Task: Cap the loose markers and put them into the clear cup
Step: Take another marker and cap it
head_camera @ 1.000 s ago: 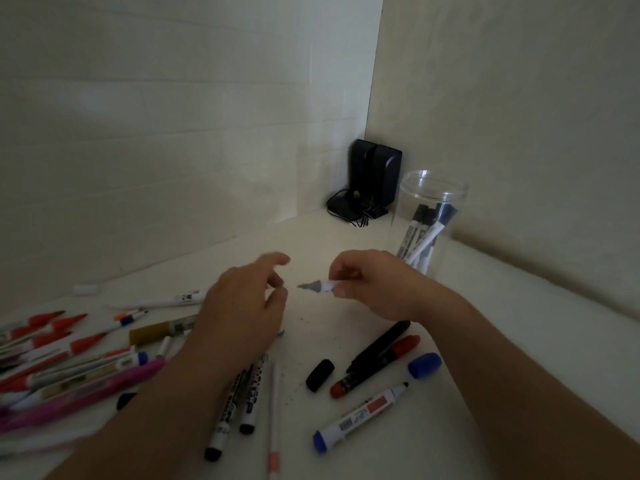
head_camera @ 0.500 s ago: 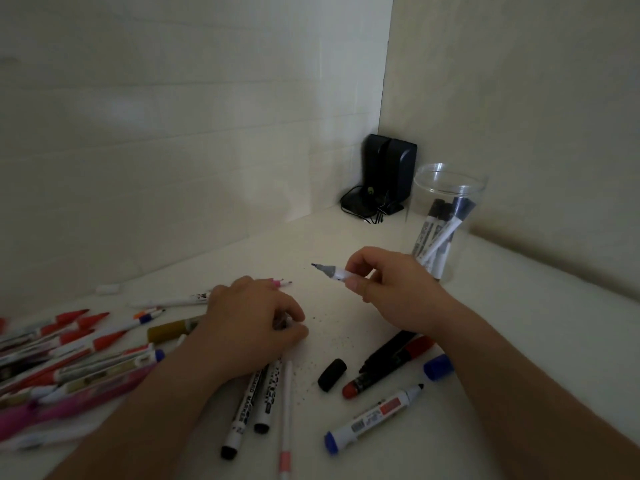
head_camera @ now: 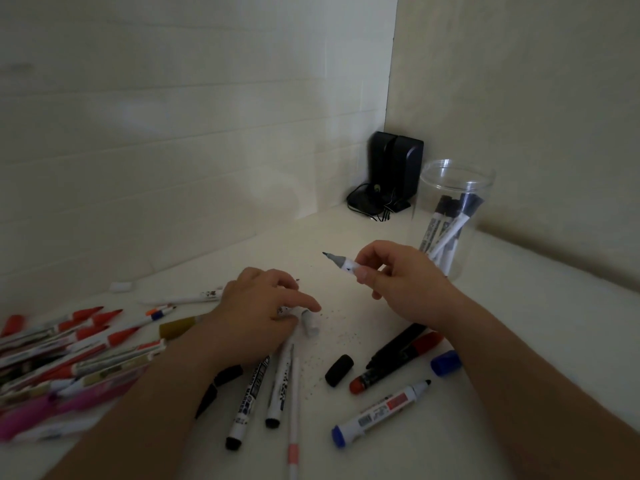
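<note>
White tabletop (head_camera: 381,445): markers and caps are scattered across it, in a corner formed by 2 pale walls.
Right hand (head_camera: 401,282): raised above the tabletop; an uncapped white marker with a grey tip (head_camera: 341,264) is pinched between thumb and curled fingers, tip pointed up and to the left.
Left hand (head_camera: 258,313): lowered onto the tabletop, fingers curled over small items; a short white cap (head_camera: 310,322) lies just beside the fingertips. Whether anything is gripped cannot be told.
Clear plastic cup (head_camera: 457,178): upright near the right wall, behind the right hand; several black-capped white markers (head_camera: 450,223) are leaned inside it.
Loose black cap (head_camera: 339,370): laid on the tabletop below the right hand.
Blue cap (head_camera: 446,363): set beside the right forearm.
Blue-ended white marker (head_camera: 381,412): uncapped, laid diagonally in the foreground.
Red and black marker (head_camera: 398,365): laid next to a black marker (head_camera: 398,344), under the right wrist.
Pile of red-capped markers (head_camera: 69,344): gathered at the left edge.
Black device with cable (head_camera: 391,174): placed in the corner, left of the cup.
</note>
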The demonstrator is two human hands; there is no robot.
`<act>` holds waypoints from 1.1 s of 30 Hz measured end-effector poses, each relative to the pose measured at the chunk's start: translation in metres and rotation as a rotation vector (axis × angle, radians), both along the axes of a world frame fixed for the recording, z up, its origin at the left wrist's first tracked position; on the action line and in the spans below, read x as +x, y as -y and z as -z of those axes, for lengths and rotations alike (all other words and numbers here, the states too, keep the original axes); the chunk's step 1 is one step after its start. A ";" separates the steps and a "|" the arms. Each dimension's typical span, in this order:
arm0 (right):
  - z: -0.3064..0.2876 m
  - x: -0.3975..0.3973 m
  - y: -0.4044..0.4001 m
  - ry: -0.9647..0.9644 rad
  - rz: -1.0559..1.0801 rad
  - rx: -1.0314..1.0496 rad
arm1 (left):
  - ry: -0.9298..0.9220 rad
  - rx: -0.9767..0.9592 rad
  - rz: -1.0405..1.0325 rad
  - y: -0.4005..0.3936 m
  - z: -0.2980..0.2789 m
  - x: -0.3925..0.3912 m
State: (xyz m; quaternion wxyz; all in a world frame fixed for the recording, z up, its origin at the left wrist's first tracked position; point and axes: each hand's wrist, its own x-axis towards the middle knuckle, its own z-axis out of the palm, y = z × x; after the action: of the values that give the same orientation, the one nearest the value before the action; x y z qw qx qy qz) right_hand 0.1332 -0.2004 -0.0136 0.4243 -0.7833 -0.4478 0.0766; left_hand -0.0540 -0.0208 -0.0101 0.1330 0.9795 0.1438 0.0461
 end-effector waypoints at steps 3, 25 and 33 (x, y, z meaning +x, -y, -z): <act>0.003 0.002 0.000 -0.008 0.000 -0.015 | -0.013 0.042 0.032 0.011 0.005 0.011; -0.007 -0.007 0.004 0.066 -0.016 0.055 | 0.682 -0.101 -0.083 0.010 -0.006 0.007; -0.011 -0.007 0.007 0.023 -0.008 0.077 | 0.685 -0.058 -0.120 0.004 -0.004 0.007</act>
State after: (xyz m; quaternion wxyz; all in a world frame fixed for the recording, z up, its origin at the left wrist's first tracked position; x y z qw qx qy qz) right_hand 0.1266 -0.2077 -0.0025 0.4489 -0.7652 -0.4585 0.0521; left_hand -0.0471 -0.0246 -0.0065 0.1984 0.8927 0.1496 0.3759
